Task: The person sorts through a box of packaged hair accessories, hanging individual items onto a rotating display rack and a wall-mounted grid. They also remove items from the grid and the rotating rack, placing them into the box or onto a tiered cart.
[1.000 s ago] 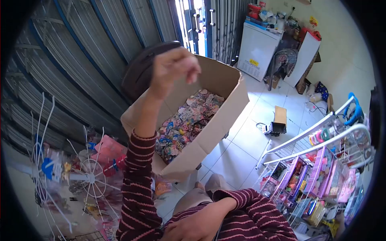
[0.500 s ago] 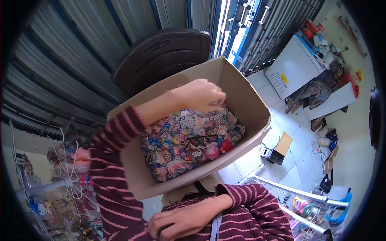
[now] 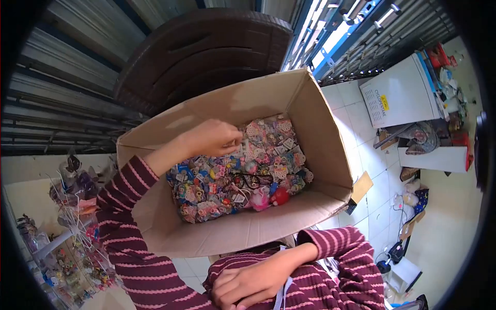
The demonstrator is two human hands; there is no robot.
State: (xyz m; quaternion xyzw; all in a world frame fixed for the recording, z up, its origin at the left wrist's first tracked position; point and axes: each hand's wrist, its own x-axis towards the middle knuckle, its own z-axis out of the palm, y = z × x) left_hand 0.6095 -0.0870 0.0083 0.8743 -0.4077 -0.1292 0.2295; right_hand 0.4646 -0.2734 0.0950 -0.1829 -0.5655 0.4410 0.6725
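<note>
A deep cardboard box (image 3: 243,235) stands in front of me, its bottom covered by many small packaged trinkets (image 3: 268,155) in pink, blue and white. Among them, near the front, lie a pink fluffy ball (image 3: 259,198) and a red ball (image 3: 280,196). My left hand (image 3: 214,138) is over the back left of the pile with its fingers curled closed. What those fingers hold, if anything, is hidden. Against my striped shirt, at the waist, rests my right hand (image 3: 248,284), its fingers stretched out and holding nothing.
Behind the box is a brown plastic chair (image 3: 206,57) against a metal shutter. Racks of hanging goods (image 3: 77,227) stand at left. To the right are a white cabinet (image 3: 400,93) with clutter on top and a tiled floor (image 3: 367,160).
My left hand has moved left and lower over the trinkets. The view has shifted, so the box and chair look larger. My right hand stays at my waist.
</note>
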